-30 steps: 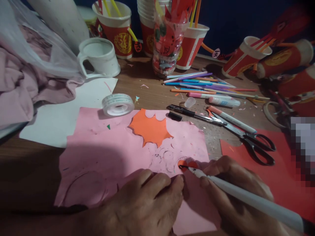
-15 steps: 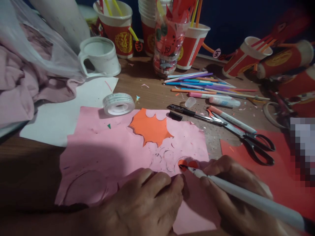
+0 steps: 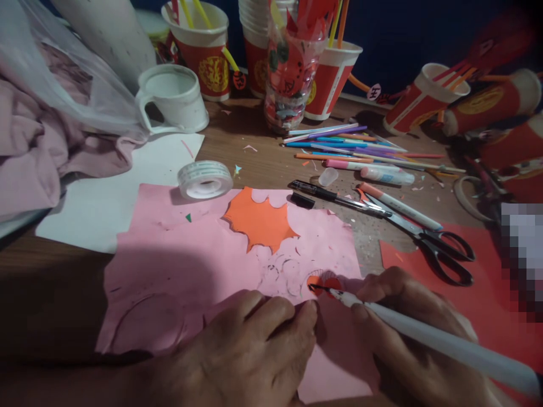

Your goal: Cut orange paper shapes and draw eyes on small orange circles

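My right hand (image 3: 407,333) grips a white marker pen (image 3: 428,339) whose black tip rests on a small orange paper cut-out (image 3: 323,281). That cut-out lies on a pink paper sheet (image 3: 190,265). My left hand (image 3: 250,356) lies on the pink sheet with its fingers curled together, the fingertips pressing down just left of the cut-out. A larger spiky orange paper shape (image 3: 259,221) sits farther back on the same sheet.
A tape roll (image 3: 204,180), black scissors (image 3: 428,237), loose pens (image 3: 352,148) and a red paper sheet (image 3: 466,294) lie on the wooden table. Red paper cups (image 3: 203,51), a white mug (image 3: 172,99) and pink cloth in plastic (image 3: 38,135) stand behind.
The pen has tilted slightly lower and my right hand has shifted a little to the right. My left hand stays in place.
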A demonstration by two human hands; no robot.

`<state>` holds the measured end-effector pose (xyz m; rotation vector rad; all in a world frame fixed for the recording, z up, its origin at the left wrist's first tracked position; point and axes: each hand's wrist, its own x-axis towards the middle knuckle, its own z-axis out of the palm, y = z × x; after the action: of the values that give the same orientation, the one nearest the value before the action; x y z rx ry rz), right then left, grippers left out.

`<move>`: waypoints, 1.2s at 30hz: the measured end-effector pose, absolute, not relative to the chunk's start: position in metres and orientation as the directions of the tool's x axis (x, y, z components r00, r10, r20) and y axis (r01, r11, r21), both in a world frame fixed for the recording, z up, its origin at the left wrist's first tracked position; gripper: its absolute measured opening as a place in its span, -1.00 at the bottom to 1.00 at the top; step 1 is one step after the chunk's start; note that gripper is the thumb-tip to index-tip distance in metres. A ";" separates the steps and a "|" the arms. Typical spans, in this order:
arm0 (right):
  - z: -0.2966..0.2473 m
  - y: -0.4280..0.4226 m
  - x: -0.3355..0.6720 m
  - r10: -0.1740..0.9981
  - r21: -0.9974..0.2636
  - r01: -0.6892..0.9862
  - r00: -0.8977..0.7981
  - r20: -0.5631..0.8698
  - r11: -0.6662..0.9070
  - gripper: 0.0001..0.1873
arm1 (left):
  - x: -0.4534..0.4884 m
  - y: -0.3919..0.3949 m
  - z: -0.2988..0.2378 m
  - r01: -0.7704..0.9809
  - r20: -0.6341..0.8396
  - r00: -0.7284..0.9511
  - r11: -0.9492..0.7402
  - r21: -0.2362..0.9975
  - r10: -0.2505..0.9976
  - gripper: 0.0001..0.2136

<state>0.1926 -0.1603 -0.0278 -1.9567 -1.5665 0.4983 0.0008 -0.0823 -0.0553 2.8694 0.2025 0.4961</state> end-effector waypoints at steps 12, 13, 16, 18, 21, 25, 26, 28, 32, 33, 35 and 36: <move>-0.030 -0.158 0.191 0.968 -0.635 0.763 0.233 0.093 -0.123 -0.96 | 0.000 -0.081 -0.055 0.083 0.287 0.948 -0.978 0.192 0.137 -0.67; -0.031 -0.158 0.191 0.964 -0.639 0.759 0.247 0.103 -0.126 -0.95 | 0.000 -0.082 -0.055 0.085 0.285 0.948 -0.978 0.191 0.138 -0.67; -0.032 -0.160 0.191 0.963 -0.651 0.749 0.249 0.104 -0.123 -0.97 | 0.000 -0.082 -0.058 0.089 0.300 0.942 -0.976 0.199 0.148 -0.68; -0.031 -0.161 0.192 0.964 -0.656 0.744 0.246 0.096 -0.125 -0.97 | 0.000 -0.082 -0.059 0.093 0.309 0.939 -0.975 0.202 0.153 -0.69; -0.031 -0.161 0.192 0.967 -0.651 0.746 0.243 0.069 -0.141 -0.96 | 0.000 -0.082 -0.058 0.092 0.296 0.943 -0.975 0.202 0.150 -0.68; -0.031 -0.160 0.191 0.970 -0.643 0.756 0.231 0.082 -0.125 -0.98 | 0.000 -0.083 -0.051 0.113 0.251 0.953 -0.970 0.216 0.168 -0.66; -0.031 -0.160 0.190 0.969 -0.640 0.759 0.229 0.096 -0.116 -0.98 | 0.000 -0.083 -0.049 0.151 0.218 0.955 -0.961 0.230 0.202 -0.67; -0.029 -0.159 0.190 0.971 -0.638 0.765 0.209 0.114 -0.090 -0.97 | 0.001 -0.085 -0.046 0.186 0.201 0.949 -0.948 0.259 0.241 -0.67; -0.024 -0.157 0.191 0.989 -0.632 0.772 0.138 0.062 -0.067 -0.93 | 0.002 -0.087 -0.045 0.170 0.198 0.953 -0.947 0.273 0.228 -0.71; -0.024 -0.157 0.192 0.988 -0.627 0.776 0.139 0.059 -0.072 -0.93 | 0.002 -0.087 -0.045 0.168 0.200 0.954 -0.949 0.267 0.225 -0.73; -0.026 -0.159 0.192 0.979 -0.623 0.776 0.184 0.085 -0.092 -0.95 | 0.002 -0.087 -0.047 0.171 0.204 0.952 -0.949 0.264 0.228 -0.75; -0.027 -0.160 0.192 0.972 -0.628 0.771 0.214 0.101 -0.104 -0.97 | 0.001 -0.086 -0.049 0.174 0.206 0.951 -0.948 0.265 0.232 -0.75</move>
<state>0.1921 -0.1602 -0.0274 -1.9279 -1.6074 0.4596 0.0015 -0.0863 -0.0486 2.8587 0.3023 0.3451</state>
